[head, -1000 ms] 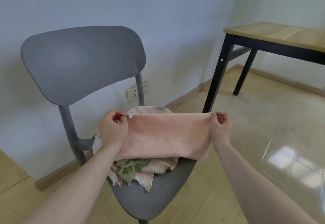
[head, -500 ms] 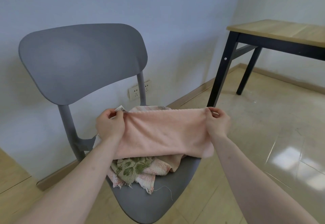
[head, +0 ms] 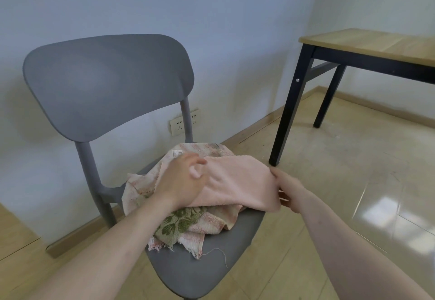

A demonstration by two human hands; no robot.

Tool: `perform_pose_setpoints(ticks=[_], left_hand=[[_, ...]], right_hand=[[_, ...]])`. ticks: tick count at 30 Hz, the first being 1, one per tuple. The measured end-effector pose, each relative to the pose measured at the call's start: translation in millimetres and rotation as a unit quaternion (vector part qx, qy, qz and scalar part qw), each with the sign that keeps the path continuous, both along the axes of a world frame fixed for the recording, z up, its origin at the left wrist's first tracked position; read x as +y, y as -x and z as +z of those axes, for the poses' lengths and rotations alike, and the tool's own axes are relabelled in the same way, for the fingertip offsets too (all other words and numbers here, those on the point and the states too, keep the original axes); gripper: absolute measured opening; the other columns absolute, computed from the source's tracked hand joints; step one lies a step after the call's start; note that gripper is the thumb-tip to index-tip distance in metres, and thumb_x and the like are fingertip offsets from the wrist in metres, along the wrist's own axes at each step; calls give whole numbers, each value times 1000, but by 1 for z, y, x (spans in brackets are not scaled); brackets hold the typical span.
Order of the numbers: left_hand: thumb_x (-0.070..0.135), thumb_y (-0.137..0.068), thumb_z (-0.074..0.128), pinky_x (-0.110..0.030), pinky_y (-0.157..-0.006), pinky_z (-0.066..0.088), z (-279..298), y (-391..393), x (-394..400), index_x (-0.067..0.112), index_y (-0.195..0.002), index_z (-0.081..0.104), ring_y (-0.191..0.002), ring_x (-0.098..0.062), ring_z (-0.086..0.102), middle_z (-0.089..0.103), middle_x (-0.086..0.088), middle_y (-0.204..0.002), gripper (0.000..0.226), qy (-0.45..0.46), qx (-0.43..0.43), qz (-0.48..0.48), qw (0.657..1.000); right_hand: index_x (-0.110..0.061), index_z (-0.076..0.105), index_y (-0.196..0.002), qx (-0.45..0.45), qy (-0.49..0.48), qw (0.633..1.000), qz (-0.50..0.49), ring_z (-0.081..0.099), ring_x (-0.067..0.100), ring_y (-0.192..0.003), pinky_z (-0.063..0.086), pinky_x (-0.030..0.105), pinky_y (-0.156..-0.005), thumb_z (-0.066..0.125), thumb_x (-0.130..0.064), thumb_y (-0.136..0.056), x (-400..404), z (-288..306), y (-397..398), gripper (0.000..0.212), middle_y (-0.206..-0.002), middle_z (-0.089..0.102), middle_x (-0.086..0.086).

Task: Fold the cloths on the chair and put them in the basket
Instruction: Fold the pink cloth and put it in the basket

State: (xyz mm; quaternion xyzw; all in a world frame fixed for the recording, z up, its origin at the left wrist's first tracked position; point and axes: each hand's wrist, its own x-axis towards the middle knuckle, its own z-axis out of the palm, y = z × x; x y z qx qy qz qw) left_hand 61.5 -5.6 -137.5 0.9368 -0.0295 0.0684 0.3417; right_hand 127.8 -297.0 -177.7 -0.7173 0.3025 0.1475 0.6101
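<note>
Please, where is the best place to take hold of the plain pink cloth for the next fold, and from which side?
Probably its right short edge. The pink cloth lies draped over the patterned cloths on the chair, and that end hangs free past the pile, where the right hand already pinches it. Come from the right, thumb above, fingers below.

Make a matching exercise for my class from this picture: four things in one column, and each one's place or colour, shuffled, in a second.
Things:
1. pink cloth
2. chair
3. table
4. wall socket

Descriptions:
A. grey, holds the pile of cloths
B. wooden top, black legs
C. behind the chair's back post
D. held at its end by the right hand

Pairs: 1-D, 2-A, 3-B, 4-C
</note>
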Motion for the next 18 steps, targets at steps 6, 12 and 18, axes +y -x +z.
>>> perform_pose_setpoints(ticks=[6, 12, 18], left_hand=[[79, -78, 51, -38, -125, 22, -15, 19, -26, 41, -151, 42, -152, -15, 27, 33, 14, -162, 82, -193, 119, -136, 964], [33, -93, 54, -31, -100, 44, -10, 32, -27, 36, -110, 72, -113, -7, 54, 64, 22, -119, 24, -127, -33, -123, 984], [26, -98, 54, -35, -73, 49, 4, 42, -20, 35, -84, 60, -80, -7, 57, 63, 18, -82, 18, -70, -34, -107, 991]], right_hand=[[-8, 66, -121, -53, -83, 994, -45, 65, 26, -104, 55, 42, -94, 84, -25, -87, -5, 7, 0, 42, -124, 68, 9], [-5, 60, -135, 20, -92, 996, 7, 70, 29, -109, 59, 42, -82, 85, -46, -83, -7, 6, 8, 71, -124, 71, 11], [-9, 57, -135, -17, -64, 998, -9, 70, 28, -102, 58, 37, -71, 78, -32, -92, -12, 31, 28, 54, -119, 71, 12]])
